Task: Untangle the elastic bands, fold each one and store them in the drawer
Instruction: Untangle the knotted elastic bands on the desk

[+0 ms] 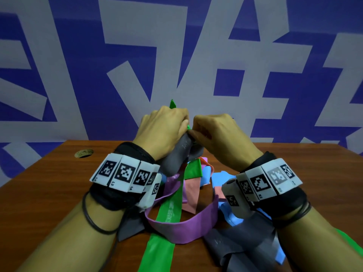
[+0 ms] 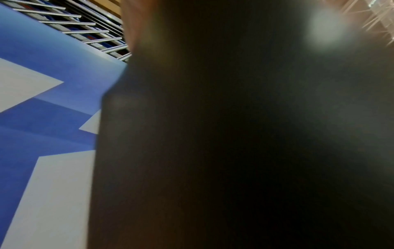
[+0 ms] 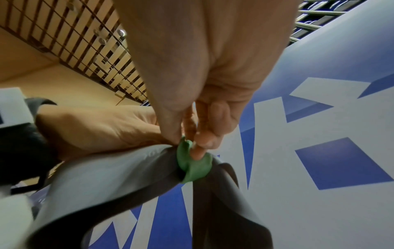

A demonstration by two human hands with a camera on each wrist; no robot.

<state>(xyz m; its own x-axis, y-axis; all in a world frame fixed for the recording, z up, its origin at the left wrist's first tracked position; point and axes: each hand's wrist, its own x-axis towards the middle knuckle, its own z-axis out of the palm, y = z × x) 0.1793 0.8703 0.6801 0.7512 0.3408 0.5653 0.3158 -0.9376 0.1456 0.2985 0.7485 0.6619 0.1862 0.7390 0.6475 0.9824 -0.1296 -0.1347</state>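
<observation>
Both hands are raised above a wooden table (image 1: 59, 179), close together, working at one knot in a heap of tangled elastic bands. The left hand (image 1: 163, 132) is seen from the back in the head view, its fingers curled out of sight around a bunched grey band (image 1: 176, 154), with a tip of the green band (image 1: 172, 104) sticking up behind its knuckles; exactly how its fingertips lie cannot be told, and the left wrist view gives no help, since nearly all of it is a dark blur with only a strip of blue-and-white wall (image 2: 42, 118) at its edge. The right hand (image 1: 218, 134) meets it at the knot; from the right wrist view its thumb and fingertips (image 3: 204, 143) are pressed together, pinching a small fold of green band where it wraps tightly round the grey band (image 3: 127, 168). Below the hands the rest of the tangle lies on the table: a long green strip runs toward the near edge and is cut off by the frame, a purple band (image 1: 186, 226) loops over it, and pink (image 1: 191, 191) and light blue (image 1: 222, 177) pieces are partly hidden under the wrists. More grey band disappears beneath the right forearm. No drawer shows in any view. A small round metal fitting (image 1: 84, 153) sits in the table's far left.
</observation>
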